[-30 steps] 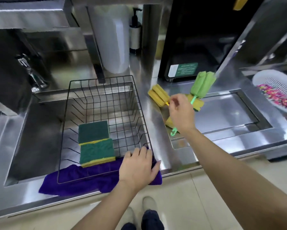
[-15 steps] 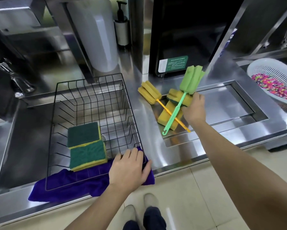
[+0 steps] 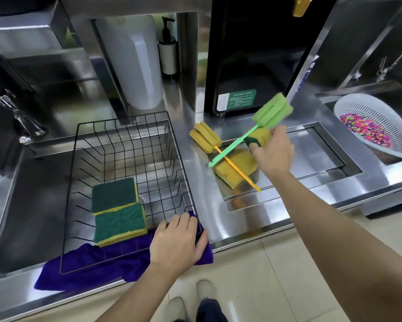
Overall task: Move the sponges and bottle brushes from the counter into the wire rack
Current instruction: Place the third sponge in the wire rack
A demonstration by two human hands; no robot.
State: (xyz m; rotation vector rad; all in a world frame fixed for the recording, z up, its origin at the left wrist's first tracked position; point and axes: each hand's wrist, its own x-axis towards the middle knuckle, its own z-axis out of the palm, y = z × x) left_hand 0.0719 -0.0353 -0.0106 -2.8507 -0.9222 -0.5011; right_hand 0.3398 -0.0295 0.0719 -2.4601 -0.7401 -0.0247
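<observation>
The black wire rack (image 3: pixel 123 119) stands in the sink on a purple cloth (image 3: pixel 90 266), with two green-topped sponges (image 3: pixel 114 196) (image 3: pixel 119 224) inside. My left hand (image 3: pixel 176 242) grips the rack's front right corner. To the right, on the counter, my right hand (image 3: pixel 274 154) is closed on a yellow sponge with a green face (image 3: pixel 258 138). The green bottle brush (image 3: pixel 273 110) lies tilted across that sponge. A yellow bottle brush (image 3: pixel 205 137) lies over another yellow sponge (image 3: pixel 235 169), its orange handle pointing toward me.
A white colander of coloured beads (image 3: pixel 376 126) sits at the far right. A white jug (image 3: pixel 135 61) and a soap dispenser (image 3: pixel 168 49) stand behind the rack, a black appliance (image 3: pixel 253 54) behind the brushes, and a faucet (image 3: pixel 21 117) at the left.
My right hand let go of the green brush's handle, moved right and closed on the sponge under the brush head. My left hand stayed on the rack's corner.
</observation>
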